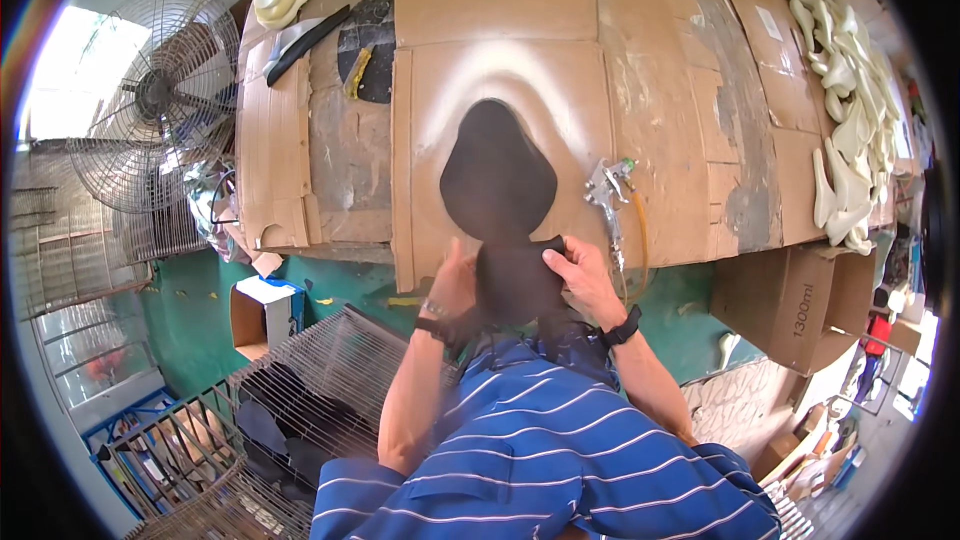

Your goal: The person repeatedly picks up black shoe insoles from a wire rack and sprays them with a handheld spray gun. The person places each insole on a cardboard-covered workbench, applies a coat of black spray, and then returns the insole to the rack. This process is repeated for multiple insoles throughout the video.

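Observation:
A black rounded sheet (497, 172), narrower toward its far end, lies on the cardboard (420, 150) inside a white halo of overspray. Closer to me is a second dark, flexible-looking piece (508, 280); it meets or overlaps the first one's near edge, and I cannot tell whether they are joined. My right hand (588, 278) grips its right edge, thumb on top and fingers behind. My left hand (455, 285) is at its left side, blurred, its grip unclear. A spray gun (606, 190) with an amber hose rests on the cardboard beyond my right hand.
Cream saddle-like shells (850, 110) are heaped at the right. A long dark-handled tool (305, 45) and a yellow-handled brush-like item (357, 72) lie far left. A large fan (155, 90) stands left. Below are a wire rack (330, 360) holding dark pieces and a cardboard box (790, 305).

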Demonstrator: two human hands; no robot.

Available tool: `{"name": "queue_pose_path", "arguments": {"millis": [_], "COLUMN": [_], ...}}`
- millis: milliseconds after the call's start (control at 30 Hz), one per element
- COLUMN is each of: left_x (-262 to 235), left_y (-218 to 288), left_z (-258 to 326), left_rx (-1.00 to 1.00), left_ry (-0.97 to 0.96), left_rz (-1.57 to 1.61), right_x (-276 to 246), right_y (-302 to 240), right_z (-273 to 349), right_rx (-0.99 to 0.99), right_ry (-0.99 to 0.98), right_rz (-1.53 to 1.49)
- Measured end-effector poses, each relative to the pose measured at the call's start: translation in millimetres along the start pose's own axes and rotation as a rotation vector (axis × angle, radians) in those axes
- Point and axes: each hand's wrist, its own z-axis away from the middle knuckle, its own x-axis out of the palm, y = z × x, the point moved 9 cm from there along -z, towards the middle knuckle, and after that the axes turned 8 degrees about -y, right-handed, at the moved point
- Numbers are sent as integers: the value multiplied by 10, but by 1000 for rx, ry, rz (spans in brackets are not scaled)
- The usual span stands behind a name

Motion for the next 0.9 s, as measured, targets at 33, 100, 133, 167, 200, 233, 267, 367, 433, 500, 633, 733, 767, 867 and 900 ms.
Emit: {"name": "queue_pose_path", "arguments": {"millis": [33,100,133,167,200,233,267,367,433,500,633,733,767,867,900], "left_x": [45,50,82,110,214,301,392,714,648,320,-468,-720,-805,-990,-995], "left_y": [-19,129,210,345,532,735,933,1429,1600,1675,1527,1445,1450,1406,1437], "left_z": [49,93,118,97,74,58,46,-9,-171,-452,-853,-880,-890,-900,-878], "left_rx": [22,98,136,206,272,340,406,553,553,508,396,488,508,550,550], "left_ry": [-42,13,40,67,55,45,35,-5,10,61,306,469,487,535,596], "left_rz": [-80,-239,-318,-285,-325,-363,-402,-479,-499,-442,-432,-641,-656,-765,-819], "right_x": [-32,-58,-70,-77,-44,11,53,2,-73,-209,-435,-571,-581,-587,-574], "right_y": [22,-84,-164,-254,-426,-628,-797,-997,-1003,-660,-64,174,194,218,196], "right_z": [-15,-101,-150,-196,-227,-248,-277,-400,-529,-813,-1180,-1279,-1283,-1276,-1252], "right_rx": [12,-55,-88,-121,-152,-182,-211,-239,-285,-152,60,105,90,28,64], "right_ry": [14,3,-3,-13,-16,-23,-28,25,65,103,269,275,270,266,230], "right_rz": [-35,-24,-18,-20,-24,-28,-31,82,143,76,96,129,99,81,132]}}
